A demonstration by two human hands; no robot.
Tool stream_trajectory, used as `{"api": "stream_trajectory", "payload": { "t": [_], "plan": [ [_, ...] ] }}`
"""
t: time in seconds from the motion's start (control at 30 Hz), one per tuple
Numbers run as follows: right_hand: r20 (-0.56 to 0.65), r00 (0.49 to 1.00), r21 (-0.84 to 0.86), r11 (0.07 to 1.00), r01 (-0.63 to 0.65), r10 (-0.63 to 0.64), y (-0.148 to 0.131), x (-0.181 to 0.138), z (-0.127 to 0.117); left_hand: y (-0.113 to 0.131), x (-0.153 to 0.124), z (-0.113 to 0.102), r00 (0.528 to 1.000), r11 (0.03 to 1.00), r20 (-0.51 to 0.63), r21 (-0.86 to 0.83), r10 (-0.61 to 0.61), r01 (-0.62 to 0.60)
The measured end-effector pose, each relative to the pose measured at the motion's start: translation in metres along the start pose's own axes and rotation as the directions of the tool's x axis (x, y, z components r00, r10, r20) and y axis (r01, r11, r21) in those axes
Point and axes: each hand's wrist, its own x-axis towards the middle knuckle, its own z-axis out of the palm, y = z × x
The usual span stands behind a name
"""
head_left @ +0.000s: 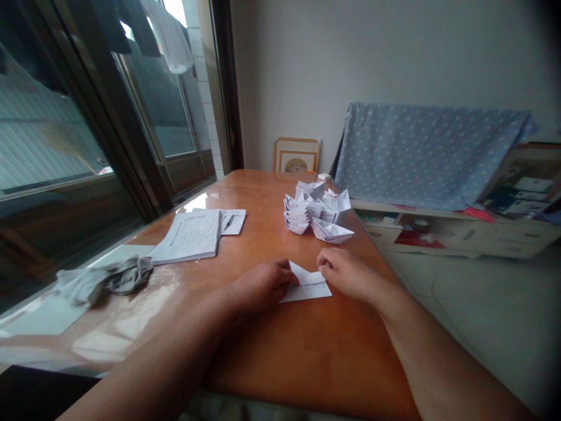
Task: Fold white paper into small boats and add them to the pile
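A partly folded sheet of paper (312, 287) with writing on it lies on the wooden table in front of me. My left hand (272, 283) is closed on its left side, thumb and fingers pressed on the paper. At the upper right edge of the sheet, my right hand (339, 268) has its fingers curled and pinched together against the paper. Just beyond the hands stand several folded paper boats (313, 210), nested in stacks, with one boat (332, 231) nearest my right hand.
On the left lie a stack of written sheets (188, 234), a pen (229, 221) and a crumpled grey cloth (127, 275). The table (263, 199) ends at a white wall. Beyond its right edge, a blue dotted cloth (421, 152) hangs over a low white cabinet (468, 235).
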Motion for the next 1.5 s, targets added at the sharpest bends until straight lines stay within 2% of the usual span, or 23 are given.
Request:
{"api": "stream_trajectory", "payload": {
  "t": [0.1,0.27,0.4,0.63,0.77,0.97,1.1,1.27,1.4,1.5],
  "plan": [
    [0.067,0.978,0.006,0.980,0.196,-0.196,-0.021,-0.012,-0.005,-0.003,0.001,0.001,1.000,1.000,-0.007,-0.005,-0.001,0.001],
    [0.158,0.948,-0.020,0.959,0.282,-0.276,-0.043,-0.028,-0.005,-0.009,0.003,0.006,0.996,0.998,-0.051,-0.006,-0.069,0.069],
    [0.208,0.945,-0.088,0.957,0.276,-0.253,-0.053,-0.033,0.003,-0.008,0.004,0.007,0.985,0.988,-0.088,-0.038,-0.150,0.147],
    [0.250,0.954,-0.226,0.948,0.226,-0.168,-0.060,-0.038,0.005,-0.010,0.004,0.007,0.988,0.991,-0.082,-0.003,-0.133,0.133],
    [0.247,0.964,-0.313,0.933,0.175,-0.098,-0.054,-0.037,-0.004,-0.011,0.003,0.004,0.996,0.994,-0.027,0.070,-0.085,0.086],
    [0.258,0.966,-0.405,0.910,0.086,0.024,-0.035,-0.034,-0.016,-0.008,0.003,0.000,0.994,0.989,0.006,0.099,-0.108,0.107],
    [0.257,0.963,-0.409,0.912,0.028,0.086,-0.027,-0.031,-0.021,-0.007,0.003,-0.001,0.995,0.989,0.016,0.105,-0.102,0.100],
    [0.143,0.990,-0.378,0.924,0.057,-0.003,-0.033,-0.028,-0.013,-0.008,0.003,0.000,0.995,0.989,0.006,0.112,-0.100,0.099],
    [0.171,0.977,-0.281,0.944,0.175,-0.130,-0.046,-0.032,0.003,-0.008,0.001,-0.005,0.997,0.992,0.015,0.102,-0.080,0.078],
    [0.178,0.968,-0.262,0.939,0.222,-0.179,-0.053,-0.033,0.012,-0.010,-0.002,-0.012,0.996,0.996,0.062,0.070,-0.065,0.061]
  ]
}}
